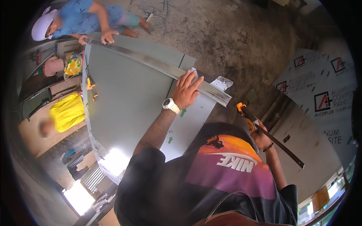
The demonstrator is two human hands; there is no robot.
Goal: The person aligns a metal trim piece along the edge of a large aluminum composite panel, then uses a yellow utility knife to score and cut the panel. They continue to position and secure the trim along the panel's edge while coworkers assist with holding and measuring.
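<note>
The left hand (184,89) is lying over a long silvery metal bar (151,64), its fingers fanning out open along the top rather than wrapping round it. The metal bar is running diagonally across the large grey panel (128,90), its near end jutting out beside some clear plastic film (224,82). The right hand (261,137) is closing firmly round an orange-and-black bar clamp (281,145) — its dark rail slanting down to the right, apart from the metal bar. At the far end, a co-worker in a blue patterned shirt (73,18) is placing both hands on or beside the metal bar — a second bar clamp (89,85) is sitting at the panel's left edge.
</note>
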